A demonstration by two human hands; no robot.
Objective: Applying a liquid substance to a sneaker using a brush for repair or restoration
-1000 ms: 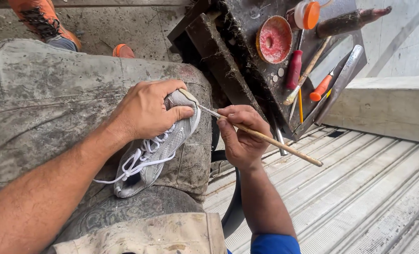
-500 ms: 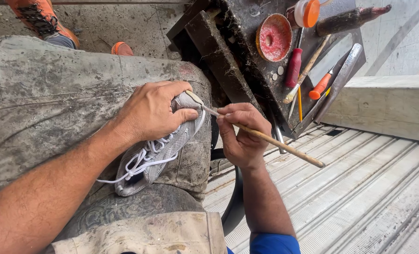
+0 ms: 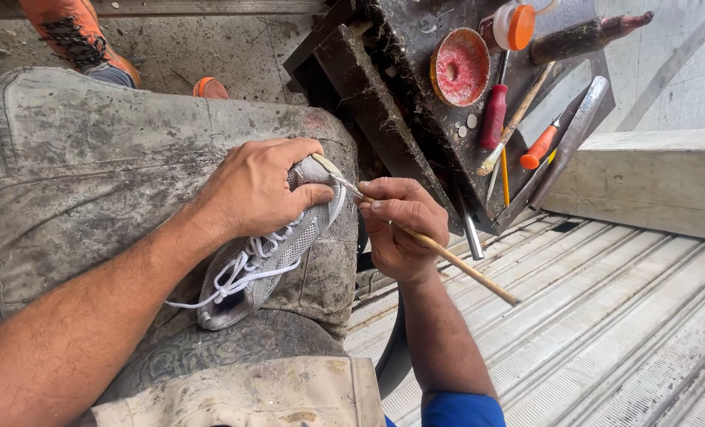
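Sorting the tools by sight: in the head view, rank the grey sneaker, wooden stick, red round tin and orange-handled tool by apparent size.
1. grey sneaker, though nearest the camera
2. wooden stick, longest but thin
3. red round tin
4. orange-handled tool

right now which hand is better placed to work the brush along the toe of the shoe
Right hand: it holds the brush, tip at the toe. The left hand clamps the grey shoe on the knee.

A dark, grimy tool tray point(image 3: 416, 119) carries a round red tin point(image 3: 458, 67), a red-handled tool point(image 3: 493, 117), an orange-handled tool point(image 3: 539, 147), a thin brush point(image 3: 515, 120) and a flat metal bar point(image 3: 572, 139). The grey shoe point(image 3: 277, 261) with white laces lies across the person's lap, on the dirty grey trousers point(image 3: 91, 166). Below, at the right, runs a ribbed metal floor point(image 3: 606, 332).
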